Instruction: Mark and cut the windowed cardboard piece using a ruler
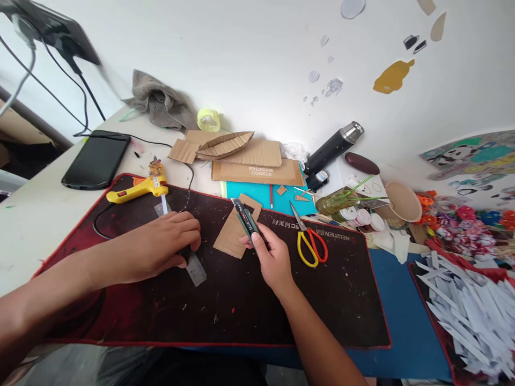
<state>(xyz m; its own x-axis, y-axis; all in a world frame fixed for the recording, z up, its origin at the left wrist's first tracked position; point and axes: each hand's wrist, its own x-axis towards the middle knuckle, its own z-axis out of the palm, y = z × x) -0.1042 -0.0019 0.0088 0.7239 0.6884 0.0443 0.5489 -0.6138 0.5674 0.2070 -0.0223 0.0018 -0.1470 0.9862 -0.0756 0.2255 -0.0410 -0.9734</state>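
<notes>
My right hand (273,257) is closed around a dark green utility knife (248,222), whose blade end points up and left. A cut piece of cardboard (231,233) with an opening near its top lies behind the knife on the dark mat. My left hand (164,244) has its fingers curled over a clear plastic ruler (196,269); the ruler's middle is hidden under the hand. Just beyond that hand rests a yellow glue gun (139,189) with a glue stick in its back. Scissors (309,244) with yellow and red handles lie right of my right hand.
Along the wall are cardboard pieces (257,172), a black flask (333,147), a green jar (333,202) and small paint pots (362,217). At left lie a phone (96,159) and a grey cloth (161,102). White paper strips (470,311) pile up at right.
</notes>
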